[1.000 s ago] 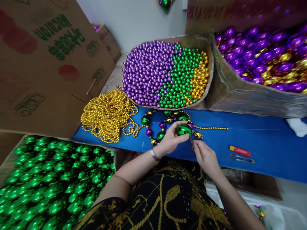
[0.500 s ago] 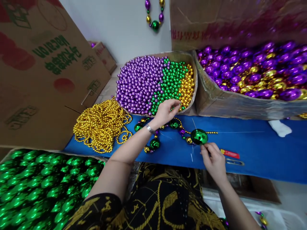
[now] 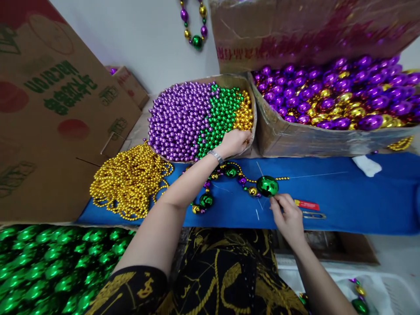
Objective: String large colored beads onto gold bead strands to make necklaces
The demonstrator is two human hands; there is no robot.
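My left hand [image 3: 235, 142] reaches into the front right corner of a cardboard box of small beads, its curled fingers among the gold beads [image 3: 244, 114]. Those fingertips are partly hidden, so I cannot make out what they pinch. Over the blue table, my right hand [image 3: 288, 214] pinches a thin needle at the underside of a large shiny green bead [image 3: 267, 186]. The needle's other end sticks out above that bead. Beside it lies a strand of mixed green, gold and purple beads [image 3: 242, 180], partly behind my left forearm.
A pile of gold bead chains [image 3: 126, 183] lies left. Large green beads [image 3: 55, 258] fill a box at lower left; purple and gold ones [image 3: 328, 103] fill another at right. A red-yellow packet [image 3: 306, 204], metal snips [image 3: 314, 215] and white cloth [image 3: 367, 166] rest on the blue table [image 3: 341, 188].
My left hand has gone from hovering over the box's front edge down to the gold beads at its right corner. My right hand still holds the needle with the green bead. The view has shifted.
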